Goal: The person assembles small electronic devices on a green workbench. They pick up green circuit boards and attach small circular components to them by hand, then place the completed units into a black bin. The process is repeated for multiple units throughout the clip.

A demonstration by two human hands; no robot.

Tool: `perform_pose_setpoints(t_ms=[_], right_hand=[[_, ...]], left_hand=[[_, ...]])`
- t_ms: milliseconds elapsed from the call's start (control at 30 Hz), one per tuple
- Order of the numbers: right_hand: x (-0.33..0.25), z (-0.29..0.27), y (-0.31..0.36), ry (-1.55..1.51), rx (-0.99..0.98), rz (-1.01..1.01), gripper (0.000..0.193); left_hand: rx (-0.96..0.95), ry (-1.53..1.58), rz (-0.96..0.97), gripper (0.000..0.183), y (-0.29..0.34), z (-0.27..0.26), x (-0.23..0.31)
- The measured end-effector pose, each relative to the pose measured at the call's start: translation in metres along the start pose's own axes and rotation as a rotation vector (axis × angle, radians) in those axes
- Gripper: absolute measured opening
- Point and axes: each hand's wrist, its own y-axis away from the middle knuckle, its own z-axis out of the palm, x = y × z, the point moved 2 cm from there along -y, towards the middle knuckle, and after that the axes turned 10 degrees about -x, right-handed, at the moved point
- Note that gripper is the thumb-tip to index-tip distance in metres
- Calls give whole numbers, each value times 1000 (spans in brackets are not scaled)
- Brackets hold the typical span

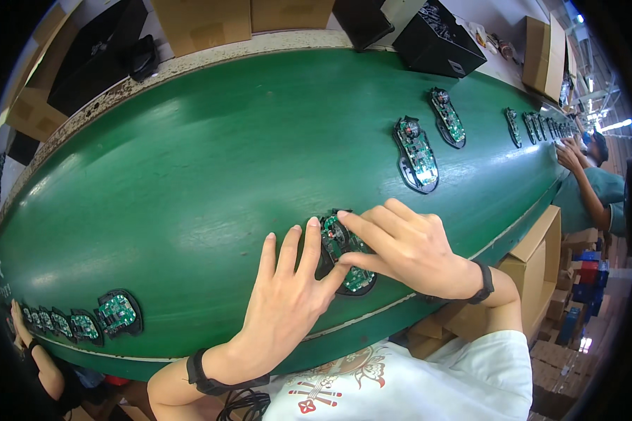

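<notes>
A mouse base with a green circuit board (359, 279) lies on the green conveyor belt in front of me, black-edged, with a dark round part near its far end. My left hand (286, 295) is at its left side. The index finger runs along the edge, the thumb rests over the board, and the other fingers stretch out over the belt. My right hand (407, 245) grips from the right, index fingertip on the far end and thumb near the middle, beside the left thumb. Both hands partly cover the board, so any small part under the fingertips is hidden.
Two similar bases (418, 154) lie farther right, with a row (534, 126) beyond them near another person (590, 175). More boards (118, 313) line the near left, by another person's arm (45, 365). Black bins (439, 38) and cardboard boxes (203, 24) stand along the far edge.
</notes>
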Motion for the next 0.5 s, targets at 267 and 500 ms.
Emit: perform_pose_setpoints(t_ms=[267, 500], right_hand=[[2, 3, 2, 14, -59, -79, 46], [4, -6, -12, 30, -242, -72, 42]], left_hand=[[-41, -12, 47, 45, -4, -1, -1], [-60, -19, 84, 45, -8, 0, 0]])
